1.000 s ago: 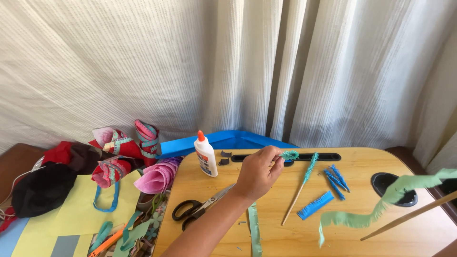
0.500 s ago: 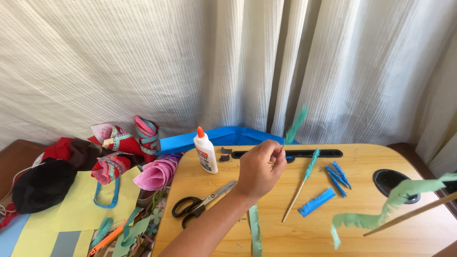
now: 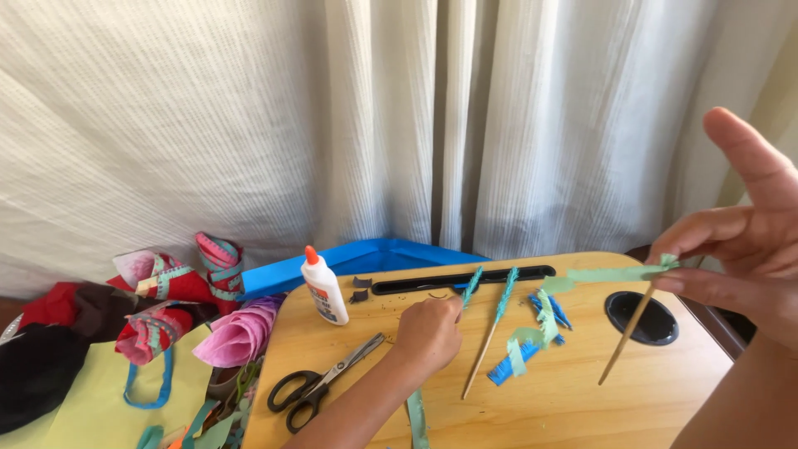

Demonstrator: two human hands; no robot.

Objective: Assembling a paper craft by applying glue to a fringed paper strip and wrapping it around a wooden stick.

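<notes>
Your left hand [image 3: 428, 331] rests on the wooden table [image 3: 582, 399], and its fingers are pressed together, pinching the lower end of a small teal fringed strip [image 3: 471, 287] that stands up from them. Your right hand [image 3: 744, 241] is raised at the right side; thumb and forefinger pinch the top of a thin wooden stick [image 3: 628, 337] wrapped with a green paper strip [image 3: 607, 273], while the other fingers are spread upward.

The white glue bottle [image 3: 325, 287] with an orange cap stands upright at the back left of the table; its label faces you. The black-handled scissors [image 3: 320, 384] lie just left of your left wrist. A second stick [image 3: 490, 333] with a teal fringed top lies just right of your left hand, near some blue clothespins [image 3: 511, 364]. Behind the table lies a blue tray [image 3: 366, 258]. Pink and red paper rolls [image 3: 237, 333] are piled at the left.
</notes>
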